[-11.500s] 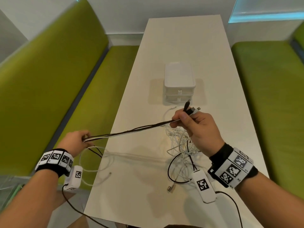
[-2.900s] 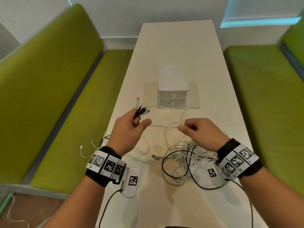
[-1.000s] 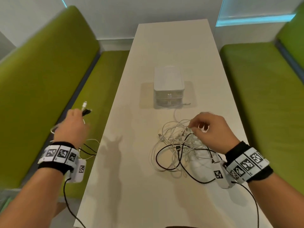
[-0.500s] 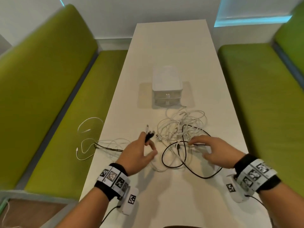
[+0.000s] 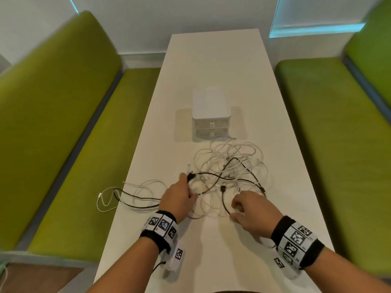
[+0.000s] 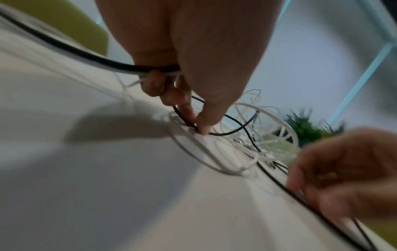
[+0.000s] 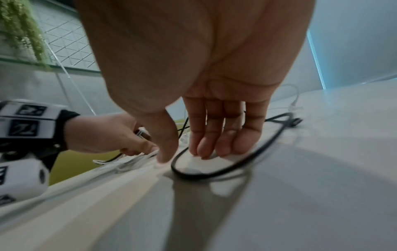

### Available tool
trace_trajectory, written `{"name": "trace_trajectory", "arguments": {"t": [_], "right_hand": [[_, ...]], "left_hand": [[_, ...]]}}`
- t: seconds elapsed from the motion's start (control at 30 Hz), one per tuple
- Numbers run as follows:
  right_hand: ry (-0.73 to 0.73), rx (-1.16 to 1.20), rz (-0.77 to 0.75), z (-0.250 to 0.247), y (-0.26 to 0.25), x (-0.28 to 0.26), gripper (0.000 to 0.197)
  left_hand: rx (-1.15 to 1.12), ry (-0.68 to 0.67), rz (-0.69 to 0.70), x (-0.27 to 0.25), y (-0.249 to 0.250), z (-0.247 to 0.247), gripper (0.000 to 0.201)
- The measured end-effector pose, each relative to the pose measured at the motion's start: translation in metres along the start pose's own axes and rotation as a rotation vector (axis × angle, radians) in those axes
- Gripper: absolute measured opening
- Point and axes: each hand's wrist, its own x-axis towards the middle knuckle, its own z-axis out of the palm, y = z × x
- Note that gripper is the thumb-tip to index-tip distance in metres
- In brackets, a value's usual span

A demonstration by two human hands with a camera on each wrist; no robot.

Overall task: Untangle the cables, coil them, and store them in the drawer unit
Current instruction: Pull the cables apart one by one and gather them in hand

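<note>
A tangle of white and black cables (image 5: 230, 166) lies on the white table (image 5: 211, 261), just in front of the white two-drawer unit (image 5: 210, 115), whose drawers are closed. My left hand (image 5: 188, 187) grips a bundle of black and white cable ends (image 5: 190, 176) (image 6: 154, 69), and its fingertips (image 6: 201, 129) touch the table. Those cables trail left over the table edge (image 5: 127, 197). My right hand (image 5: 234, 210) (image 7: 182, 152) rests its fingertips (image 7: 206, 149) on the table inside a black cable loop (image 7: 214, 173), with the thumb outside the loop.
Green benches (image 5: 63, 144) (image 5: 338, 144) run along both long sides of the table. A white cable end (image 5: 100, 199) hangs over the left bench. The far table end (image 5: 215, 49) meets the wall.
My left hand came back from over the left bench to the tangle, carrying the cable ends. My right hand drew left and nearer, and lowered its fingertips around the black loop.
</note>
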Motion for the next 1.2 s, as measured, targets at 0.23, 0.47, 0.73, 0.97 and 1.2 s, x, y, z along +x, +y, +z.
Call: {"name": "trace_trajectory", "arguments": {"t": [0.23, 0.47, 0.73, 0.97, 1.2], "right_hand": [[-0.082, 0.011, 0.070, -0.008, 0.001, -0.004, 0.003], [0.162, 0.857, 0.126, -0.056, -0.010, -0.006, 0.011], [0.286, 0.812, -0.144, -0.048, -0.065, 0.001, 0.023], [0.223, 0.495, -0.230, -0.010, -0.090, 0.005, 0.014], [0.204, 0.452, -0.209, -0.005, -0.081, 0.003, 0.012]], "left_hand": [[-0.263, 0.084, -0.039, 0.006, 0.002, -0.018, 0.028], [-0.862, 0.034, -0.155, -0.002, 0.002, -0.052, 0.012], [-1.343, -0.086, -0.299, -0.022, 0.044, -0.028, 0.023], [-1.420, -0.083, -0.317, -0.023, 0.054, -0.018, 0.025], [-1.422, -0.094, -0.282, -0.024, 0.054, -0.012, 0.029]]}}
